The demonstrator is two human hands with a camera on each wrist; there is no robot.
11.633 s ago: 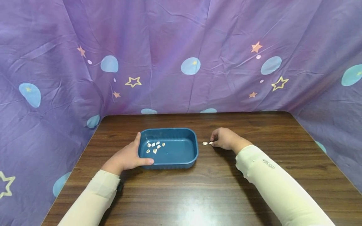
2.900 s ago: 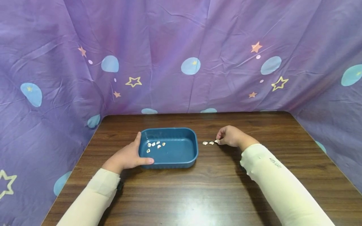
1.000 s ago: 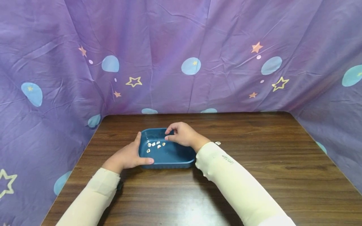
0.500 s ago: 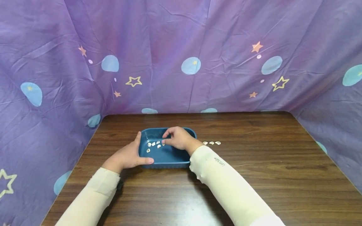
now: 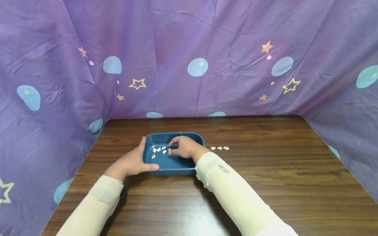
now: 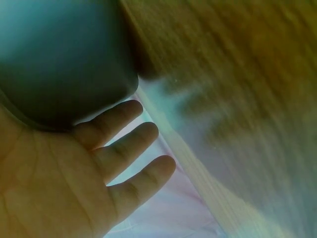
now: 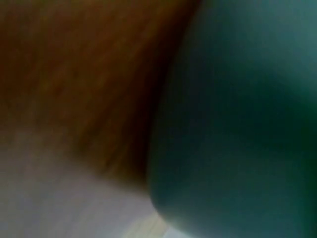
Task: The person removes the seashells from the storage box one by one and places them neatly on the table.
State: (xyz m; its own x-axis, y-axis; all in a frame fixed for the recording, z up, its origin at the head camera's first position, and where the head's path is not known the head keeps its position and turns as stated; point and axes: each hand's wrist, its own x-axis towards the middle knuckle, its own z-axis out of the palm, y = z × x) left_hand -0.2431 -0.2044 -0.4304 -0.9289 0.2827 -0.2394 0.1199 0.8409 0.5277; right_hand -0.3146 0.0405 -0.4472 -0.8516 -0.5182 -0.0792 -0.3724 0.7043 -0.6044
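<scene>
L hand (image 5: 133,161), fingers spread straight, touches L end of blue tray (image 5: 171,171). In tray, R hand's (image 5: 185,147) fingers pinch a shell (image 5: 169,149) nr 5 others (image 5: 158,149); 3 shells (image 5: 220,148) on desk (image 5: 280,170), R of tray.

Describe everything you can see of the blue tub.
The blue tub is rectangular with rounded corners, open-topped, smooth and glossy like plastic. It sits upright on the wooden table, longer from left to right. The left hand braces its left end, thumb on the near rim. Small pale shells lie inside, toward the left; the right hand is inside too.
</scene>
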